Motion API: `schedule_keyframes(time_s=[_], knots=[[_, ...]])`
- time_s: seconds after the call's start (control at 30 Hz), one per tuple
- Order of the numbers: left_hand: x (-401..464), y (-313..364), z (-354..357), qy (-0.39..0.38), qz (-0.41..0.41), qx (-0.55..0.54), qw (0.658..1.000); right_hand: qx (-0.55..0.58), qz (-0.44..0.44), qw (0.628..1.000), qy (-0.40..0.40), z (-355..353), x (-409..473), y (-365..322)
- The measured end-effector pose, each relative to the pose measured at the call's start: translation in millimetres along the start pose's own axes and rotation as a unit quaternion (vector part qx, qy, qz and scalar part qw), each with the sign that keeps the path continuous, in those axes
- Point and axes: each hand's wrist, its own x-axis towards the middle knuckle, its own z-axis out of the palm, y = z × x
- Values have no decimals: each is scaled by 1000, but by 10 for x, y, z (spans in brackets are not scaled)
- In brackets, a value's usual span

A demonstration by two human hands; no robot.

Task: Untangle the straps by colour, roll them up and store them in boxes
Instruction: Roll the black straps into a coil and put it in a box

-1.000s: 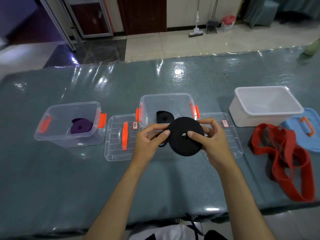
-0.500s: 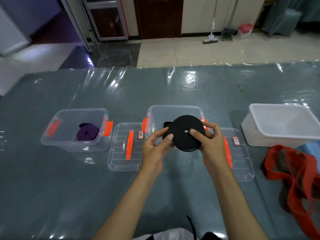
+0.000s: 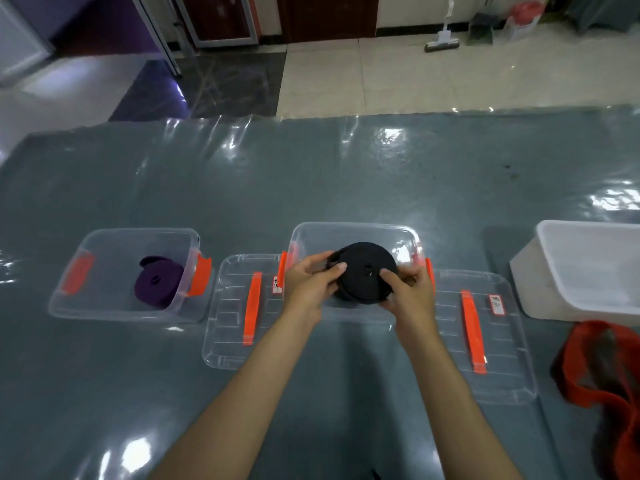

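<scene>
Both hands grip a rolled black strap [image 3: 363, 271] over the middle clear box [image 3: 353, 233]: left hand [image 3: 308, 282] curled on its left edge, right hand [image 3: 410, 292] pinching its right edge, forearms converging from below. Its flat face tilts toward the camera, disc-like, with no clear long axis.

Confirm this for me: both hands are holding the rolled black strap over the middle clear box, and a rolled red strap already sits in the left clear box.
One detail is wrong. The roll in the left clear box is a purple strap, not red; the head view shows it. The red strap lies loose on the table at the right. The rest holds: left hand and right hand hold the rolled black strap over the middle clear box.
</scene>
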Motion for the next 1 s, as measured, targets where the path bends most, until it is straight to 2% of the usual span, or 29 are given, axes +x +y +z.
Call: schedule_keyframes(time_s=[0.13, 0.23, 0.43, 0.6, 0.73, 0.9, 1.0], knots=[[490, -126, 107, 60, 15, 62, 996, -104, 40, 993, -29, -4, 318, 52], [783, -221, 146, 88, 20, 108, 990, -224, 39, 972, -59, -4, 521, 46], [1178, -426, 189, 104, 9, 224, 969, -466, 84, 869, -143, 85, 793, 23], [1336, -527, 173, 116, 4, 319, 941, -517, 110, 829, -183, 208, 920, 81], [1356, -551, 147, 104, 22, 380, 919, -520, 110, 822, -204, 266, 933, 150], [1265, -479, 140, 96, 48, 441, 891, -551, 78, 807, -198, 238, 879, 134], [1087, -381, 136, 78, 80, 489, 865, -570, 7, 802, -177, 205, 733, 73]])
